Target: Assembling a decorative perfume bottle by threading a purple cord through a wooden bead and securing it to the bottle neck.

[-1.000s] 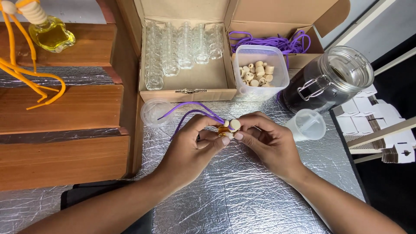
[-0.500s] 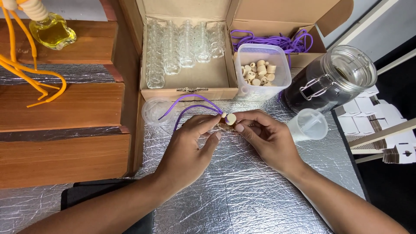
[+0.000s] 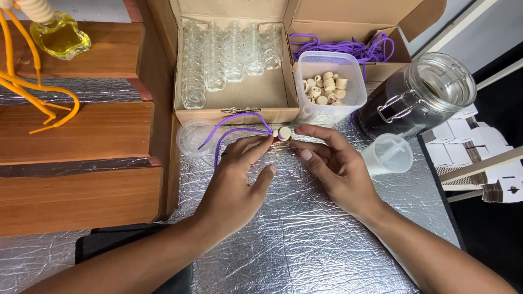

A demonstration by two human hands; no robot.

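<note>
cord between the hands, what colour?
Purple: the looped cord at the left hand's fingertips, clearest in the head view.

Open foil-covered worktop (image 3: 305, 245) fills the lower centre of the frame, below both hands. Across the top, a cardboard box (image 3: 234, 106), a plastic tub (image 3: 327, 109) and a dark glass jar (image 3: 414, 98) stand in the way. Wooden steps (image 3: 76, 130) wall off the left; a small clear cup (image 3: 388, 155) sits at right.

Bright, even light, sharp focus; glare speckles the crinkled foil surface (image 3: 305, 239)
</note>
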